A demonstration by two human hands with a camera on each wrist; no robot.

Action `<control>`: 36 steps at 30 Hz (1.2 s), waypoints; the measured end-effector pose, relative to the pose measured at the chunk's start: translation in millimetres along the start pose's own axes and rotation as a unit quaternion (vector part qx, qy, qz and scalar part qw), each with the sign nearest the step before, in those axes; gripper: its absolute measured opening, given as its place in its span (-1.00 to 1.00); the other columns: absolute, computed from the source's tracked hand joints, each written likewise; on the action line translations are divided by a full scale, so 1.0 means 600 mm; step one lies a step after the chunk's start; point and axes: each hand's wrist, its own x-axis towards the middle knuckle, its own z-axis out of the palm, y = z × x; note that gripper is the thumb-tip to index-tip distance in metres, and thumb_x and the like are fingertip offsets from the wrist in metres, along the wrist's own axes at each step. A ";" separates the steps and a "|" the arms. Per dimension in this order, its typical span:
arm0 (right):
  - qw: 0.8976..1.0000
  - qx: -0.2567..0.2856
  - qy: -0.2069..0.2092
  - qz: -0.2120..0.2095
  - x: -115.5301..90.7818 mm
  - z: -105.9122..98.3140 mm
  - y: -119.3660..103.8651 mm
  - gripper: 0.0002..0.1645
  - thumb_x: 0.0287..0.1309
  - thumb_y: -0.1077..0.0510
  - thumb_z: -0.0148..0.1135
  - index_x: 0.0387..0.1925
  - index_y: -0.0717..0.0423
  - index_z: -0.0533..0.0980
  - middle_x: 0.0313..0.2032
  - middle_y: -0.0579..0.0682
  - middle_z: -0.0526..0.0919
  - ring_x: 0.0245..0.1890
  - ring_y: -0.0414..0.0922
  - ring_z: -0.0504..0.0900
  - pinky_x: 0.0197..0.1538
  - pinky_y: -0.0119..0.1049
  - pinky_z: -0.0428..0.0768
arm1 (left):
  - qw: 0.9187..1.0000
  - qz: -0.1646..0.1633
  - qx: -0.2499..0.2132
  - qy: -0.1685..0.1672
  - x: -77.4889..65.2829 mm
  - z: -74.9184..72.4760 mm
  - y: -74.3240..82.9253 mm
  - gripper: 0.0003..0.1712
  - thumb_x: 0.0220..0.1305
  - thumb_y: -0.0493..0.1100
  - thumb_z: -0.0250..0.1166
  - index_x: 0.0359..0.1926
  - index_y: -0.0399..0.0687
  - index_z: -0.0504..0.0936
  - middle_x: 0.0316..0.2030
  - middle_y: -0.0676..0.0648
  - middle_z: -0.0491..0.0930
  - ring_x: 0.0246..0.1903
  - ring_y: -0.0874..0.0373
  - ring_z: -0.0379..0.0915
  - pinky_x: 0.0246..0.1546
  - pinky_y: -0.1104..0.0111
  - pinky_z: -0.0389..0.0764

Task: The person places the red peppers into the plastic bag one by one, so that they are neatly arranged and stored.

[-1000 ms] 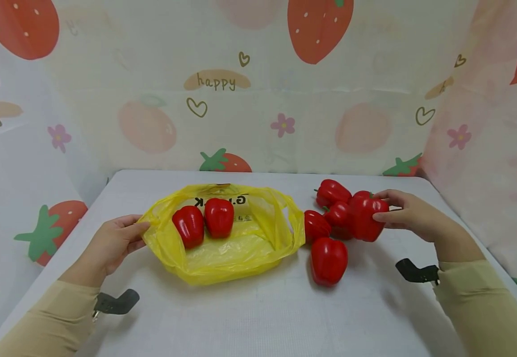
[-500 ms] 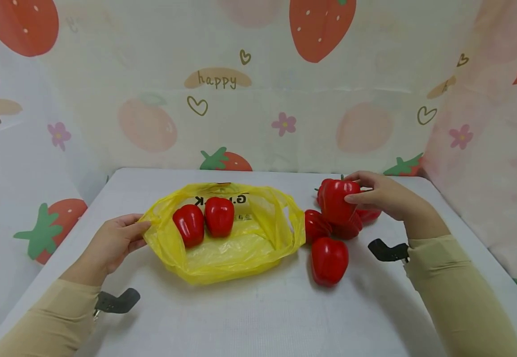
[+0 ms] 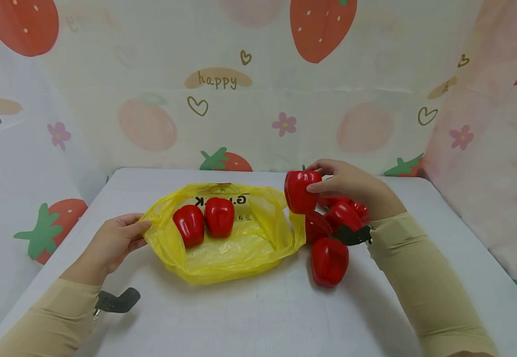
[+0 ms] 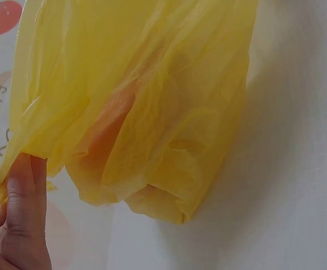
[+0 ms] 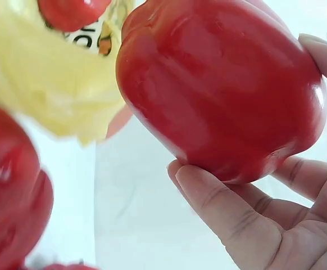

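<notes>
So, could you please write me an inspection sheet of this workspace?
Surface: white tabletop, no spill seen.
Job's things: yellow bag, mouth open, with two red peppers inside; a third pepper held up by the bag's right edge; loose peppers right of the bag, some partly hidden, so not counted.
Clutter: nothing seen.
Grippers: bare hands; left hand pinches the bag's left edge, right hand grips the third pepper.
Cables: nothing seen.
Surroundings: backdrop printed with strawberries, flowers and hearts.
</notes>
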 end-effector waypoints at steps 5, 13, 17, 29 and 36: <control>1.000 -0.019 -0.009 -0.019 0.024 0.019 -0.020 -0.25 -0.21 -0.10 0.44 0.06 -0.06 0.33 0.00 0.03 0.43 -0.09 0.06 0.52 -0.12 -0.11 0.59 | 1.000 0.000 -0.001 -0.004 0.000 0.000 0.001 -0.29 0.25 0.12 0.13 0.25 -0.28 0.27 -0.07 -0.04 0.49 -0.26 0.28 0.54 -0.17 0.45 0.56; 0.999 -0.029 -0.030 -0.030 0.063 0.059 -0.045 -0.29 -0.17 -0.03 0.44 0.05 0.01 0.35 -0.02 0.04 0.45 -0.07 -0.01 0.53 -0.06 -0.13 0.57 | 1.000 -0.002 -0.001 -0.004 0.003 -0.001 -0.002 -0.27 0.23 0.13 0.14 0.25 -0.27 0.27 -0.03 -0.10 0.47 -0.25 0.27 0.54 -0.17 0.44 0.56; 0.998 -0.023 -0.048 -0.028 0.080 0.079 -0.053 -0.32 -0.15 0.00 0.43 0.04 0.02 0.35 -0.02 0.05 0.44 -0.05 0.01 0.50 -0.01 -0.06 0.53 | 1.000 -0.001 0.005 -0.001 0.004 0.000 -0.003 -0.28 0.24 0.13 0.13 0.25 -0.26 0.28 0.01 -0.14 0.45 -0.25 0.26 0.54 -0.17 0.44 0.56; 0.997 -0.016 -0.071 -0.008 0.121 0.126 -0.049 -0.42 -0.07 0.05 0.38 0.01 0.06 0.37 -0.02 0.07 0.45 -0.09 0.01 0.54 0.00 -0.06 0.53 | 1.000 -0.009 -0.003 -0.004 0.005 0.004 0.001 -0.29 0.23 0.11 0.14 0.25 -0.25 0.28 -0.01 -0.10 0.48 -0.25 0.26 0.55 -0.17 0.44 0.56; 0.997 -0.014 -0.078 0.011 0.129 0.142 -0.046 -0.42 -0.08 0.07 0.39 0.00 0.08 0.38 -0.03 0.07 0.44 -0.08 0.00 0.52 0.00 -0.06 0.53 | 1.000 -0.009 -0.003 -0.005 0.006 0.005 0.001 -0.30 0.24 0.10 0.14 0.25 -0.25 0.28 -0.02 -0.09 0.48 -0.25 0.26 0.54 -0.17 0.43 0.56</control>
